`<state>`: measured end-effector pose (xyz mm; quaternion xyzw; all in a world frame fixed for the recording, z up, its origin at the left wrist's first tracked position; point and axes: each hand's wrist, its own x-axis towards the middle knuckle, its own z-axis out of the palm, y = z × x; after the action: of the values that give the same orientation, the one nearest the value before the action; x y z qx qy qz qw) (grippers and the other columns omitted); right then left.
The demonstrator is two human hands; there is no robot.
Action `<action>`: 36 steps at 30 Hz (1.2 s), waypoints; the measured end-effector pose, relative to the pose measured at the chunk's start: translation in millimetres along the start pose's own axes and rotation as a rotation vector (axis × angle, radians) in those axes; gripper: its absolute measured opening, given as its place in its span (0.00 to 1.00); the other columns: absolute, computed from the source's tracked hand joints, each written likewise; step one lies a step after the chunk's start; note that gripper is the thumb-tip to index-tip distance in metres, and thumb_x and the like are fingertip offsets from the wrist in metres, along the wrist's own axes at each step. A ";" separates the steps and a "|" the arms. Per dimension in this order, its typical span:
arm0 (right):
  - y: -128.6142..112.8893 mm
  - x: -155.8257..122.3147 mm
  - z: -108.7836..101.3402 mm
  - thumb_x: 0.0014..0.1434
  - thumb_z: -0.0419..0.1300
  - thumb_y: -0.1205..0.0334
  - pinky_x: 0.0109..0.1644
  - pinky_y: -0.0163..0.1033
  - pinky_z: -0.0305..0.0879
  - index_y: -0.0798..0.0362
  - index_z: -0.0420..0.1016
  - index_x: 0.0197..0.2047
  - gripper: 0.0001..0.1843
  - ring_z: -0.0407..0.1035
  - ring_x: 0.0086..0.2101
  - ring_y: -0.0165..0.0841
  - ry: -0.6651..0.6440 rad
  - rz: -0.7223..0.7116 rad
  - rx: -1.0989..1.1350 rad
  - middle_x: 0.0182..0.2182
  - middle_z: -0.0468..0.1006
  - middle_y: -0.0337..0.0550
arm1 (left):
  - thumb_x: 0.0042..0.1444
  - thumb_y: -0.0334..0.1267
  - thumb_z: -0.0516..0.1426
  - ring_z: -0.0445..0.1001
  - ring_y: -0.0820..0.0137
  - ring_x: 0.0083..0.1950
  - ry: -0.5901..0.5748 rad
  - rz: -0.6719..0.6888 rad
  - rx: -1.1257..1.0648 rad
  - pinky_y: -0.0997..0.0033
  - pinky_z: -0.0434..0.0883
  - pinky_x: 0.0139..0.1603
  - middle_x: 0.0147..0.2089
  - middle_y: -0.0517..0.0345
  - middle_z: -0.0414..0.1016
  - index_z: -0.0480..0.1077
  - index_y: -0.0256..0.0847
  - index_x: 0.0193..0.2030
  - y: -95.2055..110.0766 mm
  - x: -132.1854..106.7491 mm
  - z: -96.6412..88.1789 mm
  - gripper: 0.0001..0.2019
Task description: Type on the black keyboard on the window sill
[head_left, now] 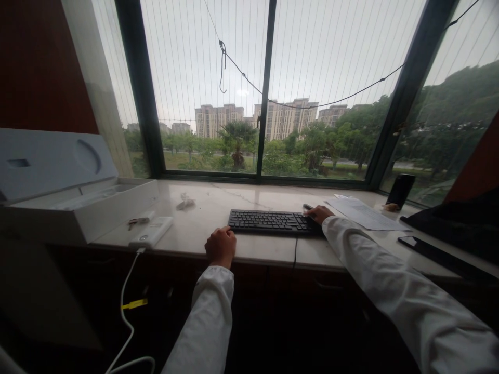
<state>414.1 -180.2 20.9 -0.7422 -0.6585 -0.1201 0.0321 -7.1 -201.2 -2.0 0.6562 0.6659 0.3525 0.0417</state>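
Observation:
A black keyboard (pixel 268 221) lies on the white marble-patterned counter, its cable hanging over the front edge. At its left front corner my left hand (pixel 220 246) is closed, knuckles up, gripping the corner; the fingertips are hidden. My right hand (pixel 319 213) is over the keyboard's right end, with fingers pinched together around a small dark and whitish item (pixel 307 207) too small to name. Just beyond that hand lie white paper sheets (pixel 364 212).
On the left stand an open white box (pixel 117 208), a white power bank-like device (pixel 152 232) with a cable (pixel 127 291), and keys (pixel 133 223). Crumpled clear plastic (pixel 185 201) lies behind. A phone (pixel 413 241), dark cloth (pixel 460 223) and upright black object (pixel 401 191) are at right.

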 end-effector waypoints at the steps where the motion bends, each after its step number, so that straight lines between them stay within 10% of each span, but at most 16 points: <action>1: 5.0 0.3 0.7 0.53 0.55 0.66 0.49 0.37 0.59 0.42 0.75 0.49 0.21 0.69 0.44 0.35 -0.004 0.019 -0.006 0.42 0.78 0.44 | 0.56 0.40 0.49 0.74 0.58 0.39 -0.001 0.000 -0.002 0.62 0.67 0.38 0.42 0.51 0.76 0.75 0.51 0.44 -0.1 0.0 0.1 0.15; 11: 48.6 -24.3 9.4 0.50 0.55 0.69 0.46 0.40 0.62 0.43 0.78 0.45 0.21 0.71 0.40 0.36 0.030 0.254 -0.043 0.41 0.77 0.47 | 0.56 0.39 0.49 0.74 0.59 0.40 -0.012 -0.026 -0.011 0.61 0.67 0.40 0.42 0.50 0.76 0.76 0.50 0.44 1.9 -0.4 -1.0 0.15; 20: 21.5 -49.5 -1.7 0.57 0.51 0.59 0.48 0.39 0.62 0.49 0.75 0.51 0.20 0.68 0.44 0.39 0.500 0.366 0.084 0.39 0.78 0.49 | 0.56 0.40 0.49 0.74 0.59 0.39 0.006 -0.023 0.006 0.62 0.66 0.39 0.42 0.50 0.76 0.75 0.50 0.44 -0.1 1.0 1.8 0.15; 26: 15.2 -48.4 7.2 0.58 0.49 0.61 0.49 0.39 0.61 0.50 0.75 0.50 0.21 0.67 0.43 0.38 0.562 0.311 0.176 0.40 0.78 0.47 | 0.55 0.40 0.49 0.73 0.61 0.39 0.026 -0.022 -0.021 0.65 0.66 0.39 0.42 0.52 0.76 0.74 0.49 0.46 0.7 0.6 0.7 0.16; 36: 21.4 -49.9 14.6 0.57 0.49 0.59 0.43 0.38 0.61 0.51 0.76 0.50 0.21 0.67 0.36 0.37 0.607 0.480 0.204 0.31 0.75 0.49 | 0.53 0.37 0.49 0.66 0.71 0.29 -0.014 0.007 -0.648 0.71 0.62 0.33 0.29 0.60 0.69 0.68 0.43 0.38 5.9 -2.5 -20.0 0.09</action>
<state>432.0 -228.3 -1.9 -0.7988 -0.4354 -0.2572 0.3258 -12.1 -212.4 15.0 0.6134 0.5165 0.5419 0.2517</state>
